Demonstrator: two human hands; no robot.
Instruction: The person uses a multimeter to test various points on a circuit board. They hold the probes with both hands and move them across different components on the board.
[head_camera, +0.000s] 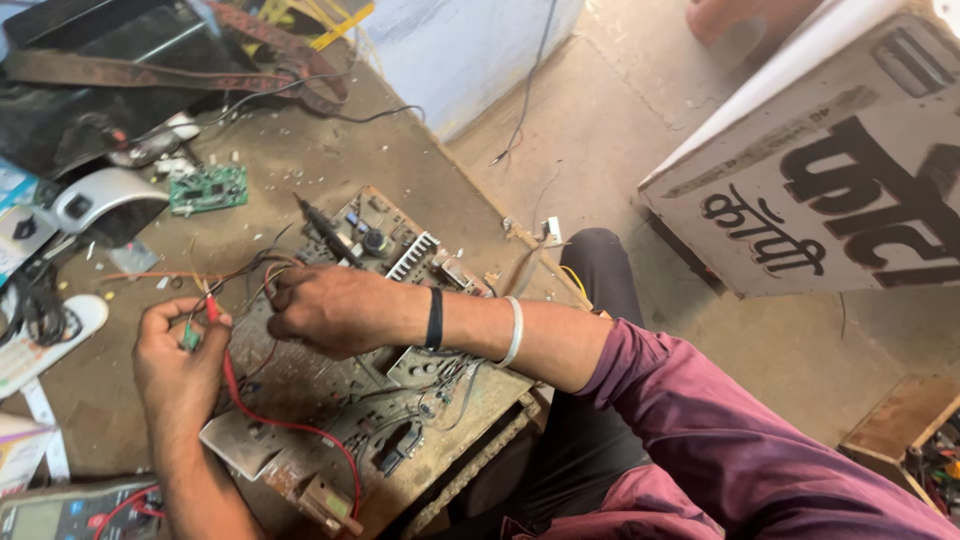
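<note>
A large dusty circuit board (330, 400) with a finned heat sink and several wires lies on the brown workbench (300, 150). My left hand (180, 360) pinches a red test probe (212, 308) over the board's left edge; its red lead (290, 425) curls down across the board. My right hand (335, 308), with a black band and a white bangle on the wrist, grips a black test probe (330, 232) whose tip points up and left, and rests on the board's middle beside a bundle of thin wires.
A small green circuit board (208, 188) lies at the back left beside a white gadget (100, 200). A multimeter (70, 512) sits at the bottom left. A strap and black case lie at the back. A white painted signboard (830, 170) leans on the floor at right.
</note>
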